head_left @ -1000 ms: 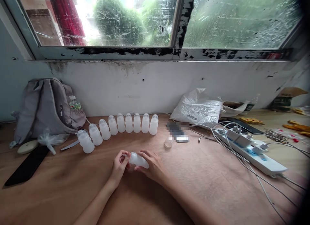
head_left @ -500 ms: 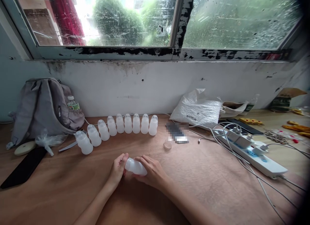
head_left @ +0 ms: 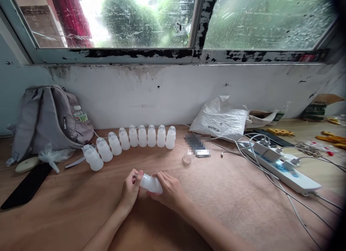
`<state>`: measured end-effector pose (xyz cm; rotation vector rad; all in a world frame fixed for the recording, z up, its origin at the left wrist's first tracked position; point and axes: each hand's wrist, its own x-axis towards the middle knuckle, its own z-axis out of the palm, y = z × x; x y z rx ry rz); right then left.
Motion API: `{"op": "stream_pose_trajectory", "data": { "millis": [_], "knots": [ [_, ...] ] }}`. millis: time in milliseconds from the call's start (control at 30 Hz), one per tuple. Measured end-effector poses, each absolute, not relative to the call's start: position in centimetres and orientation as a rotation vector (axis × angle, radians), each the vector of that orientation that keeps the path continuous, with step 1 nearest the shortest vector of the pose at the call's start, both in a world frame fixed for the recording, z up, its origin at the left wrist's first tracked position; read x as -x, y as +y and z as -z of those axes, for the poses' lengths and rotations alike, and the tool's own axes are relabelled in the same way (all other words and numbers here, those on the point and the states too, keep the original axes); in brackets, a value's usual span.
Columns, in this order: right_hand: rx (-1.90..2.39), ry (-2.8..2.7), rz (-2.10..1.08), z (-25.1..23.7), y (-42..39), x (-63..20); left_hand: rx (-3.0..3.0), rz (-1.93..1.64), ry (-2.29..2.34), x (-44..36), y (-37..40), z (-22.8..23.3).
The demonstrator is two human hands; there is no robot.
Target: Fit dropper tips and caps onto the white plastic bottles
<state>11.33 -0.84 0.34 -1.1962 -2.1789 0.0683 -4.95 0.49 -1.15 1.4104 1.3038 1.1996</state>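
Observation:
A small translucent white plastic bottle (head_left: 150, 183) lies tilted on its side between both hands, just above the wooden table (head_left: 81, 207). My right hand (head_left: 169, 189) wraps around the bottle's body. My left hand (head_left: 131, 189) pinches the bottle's neck end with fingertips. Behind them, a curved row of several similar capped white bottles (head_left: 132, 141) stands upright on the table. A small clear cap (head_left: 186, 158) lies alone to the right of the row.
A grey backpack (head_left: 45, 117) with a water bottle leans at the back left, with a black phone (head_left: 25, 188) and a plastic wrap near it. A white bag (head_left: 220, 119), a power strip (head_left: 281, 166) with cables and yellow parts lie at the right.
Both hands and the bottle have stayed in nearly the same spot; the left fingers have shifted slightly on the bottle's neck. The view has tilted a little.

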Motion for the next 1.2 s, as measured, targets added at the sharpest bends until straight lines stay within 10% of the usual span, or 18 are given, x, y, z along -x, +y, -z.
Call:
{"op": "stream_pose_trajectory", "data": {
  "millis": [1200],
  "knots": [
    [1.195, -1.767, -1.118, -2.2, 1.0, -14.6, -1.262, -1.125, 1.248, 6.0, 1.8, 0.5]
  ]
}}
